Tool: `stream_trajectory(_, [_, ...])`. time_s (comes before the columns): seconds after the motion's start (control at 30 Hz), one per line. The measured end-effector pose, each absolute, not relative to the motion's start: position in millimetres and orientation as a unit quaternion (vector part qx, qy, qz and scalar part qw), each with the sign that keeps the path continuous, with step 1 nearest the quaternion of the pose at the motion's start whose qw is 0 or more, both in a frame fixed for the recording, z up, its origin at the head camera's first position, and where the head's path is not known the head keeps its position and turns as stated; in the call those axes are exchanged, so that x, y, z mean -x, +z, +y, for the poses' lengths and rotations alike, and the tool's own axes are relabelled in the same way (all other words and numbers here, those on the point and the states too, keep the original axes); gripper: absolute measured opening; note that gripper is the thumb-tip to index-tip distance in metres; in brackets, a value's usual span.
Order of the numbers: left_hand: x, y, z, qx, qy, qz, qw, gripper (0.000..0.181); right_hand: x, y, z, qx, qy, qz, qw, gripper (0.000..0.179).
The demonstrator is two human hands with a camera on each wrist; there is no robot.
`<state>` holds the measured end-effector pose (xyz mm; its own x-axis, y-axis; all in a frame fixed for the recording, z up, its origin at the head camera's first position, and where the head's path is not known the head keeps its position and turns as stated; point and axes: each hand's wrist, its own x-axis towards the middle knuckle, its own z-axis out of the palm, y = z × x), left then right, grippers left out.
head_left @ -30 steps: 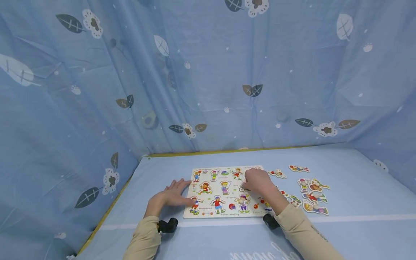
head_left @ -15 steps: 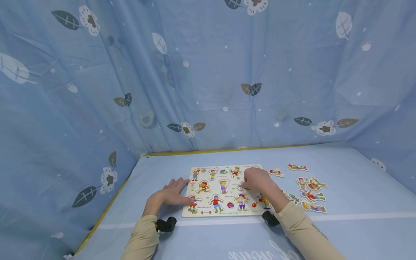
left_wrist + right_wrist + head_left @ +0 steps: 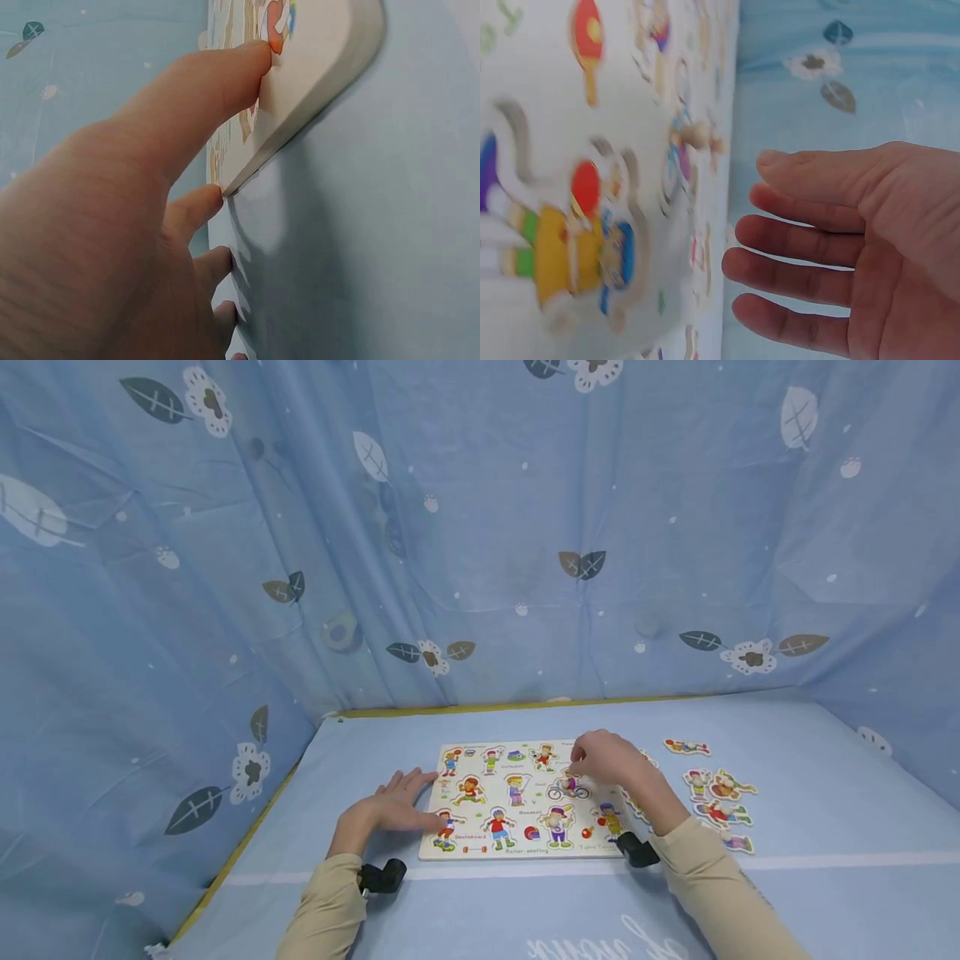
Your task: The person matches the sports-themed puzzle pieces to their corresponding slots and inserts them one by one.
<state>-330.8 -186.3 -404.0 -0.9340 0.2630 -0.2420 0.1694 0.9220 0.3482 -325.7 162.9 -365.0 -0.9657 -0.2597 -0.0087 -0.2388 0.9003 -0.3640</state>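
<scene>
A white wooden sports puzzle board [image 3: 498, 803] lies flat on the table, bearing several figure pieces and printed pictures. My left hand [image 3: 390, 810] rests at its left side, thumb on the board and fingers spread along the edge; the left wrist view shows the thumb [image 3: 202, 86] on the surface. Just above the board's right part hovers my right hand [image 3: 611, 760], fingers loosely bent and holding nothing. Under it lies the cyclist piece [image 3: 567, 787], its round knob [image 3: 696, 135] sticking up, apart from the right hand's fingertips. A table-tennis figure [image 3: 611, 820] shows at the lower right.
Several loose figure pieces [image 3: 723, 812] lie in a cluster right of the board, some partly overlapping. One more piece [image 3: 686, 747] lies farther back. Others beside the board's right edge are partly hidden by the right arm. A blue curtain [image 3: 480, 568] stands behind the table.
My right hand has come off the cyclist piece and moved up and to the right, leaving that piece uncovered on the board. The left hand stays at the board's edge.
</scene>
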Motion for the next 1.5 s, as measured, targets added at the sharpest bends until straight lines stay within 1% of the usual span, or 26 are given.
stream_trajectory(0.13, [330, -405, -187, -0.11, 0.164, 0.97, 0.144, 0.094, 329, -363, 174, 0.134, -0.194, 0.972, 0.015, 0.016])
stream_trajectory(0.37, [330, -408, -188, -0.11, 0.168, 0.969, 0.144, 0.094, 336, -365, 189, 0.123, -0.211, 0.97, -0.008, 0.016])
stream_trajectory(0.57, [331, -409, -189, -0.108, 0.172, 0.968, 0.145, 0.094, 341, -369, 203, 0.097, -0.219, 0.97, -0.035, 0.021])
stream_trajectory(0.67, [331, -410, -189, -0.105, 0.173, 0.968, 0.149, 0.094, 343, -371, 209, 0.078, -0.228, 0.97, -0.039, 0.024])
stream_trajectory(0.93, [328, -410, -188, -0.101, 0.174, 0.969, 0.143, 0.093, 345, -378, 223, 0.048, -0.215, 0.974, -0.056, 0.022])
stream_trajectory(1.1, [328, -408, -187, -0.102, 0.174, 0.969, 0.142, 0.093, 347, -381, 231, 0.025, -0.204, 0.977, -0.052, 0.023])
stream_trajectory(1.33, [330, -407, -186, -0.105, 0.172, 0.969, 0.14, 0.092, 347, -385, 237, 0.004, -0.209, 0.978, -0.016, 0.028])
stream_trajectory(1.5, [330, -407, -186, -0.104, 0.169, 0.971, 0.135, 0.092, 349, -390, 242, -0.003, -0.208, 0.978, -0.006, 0.029])
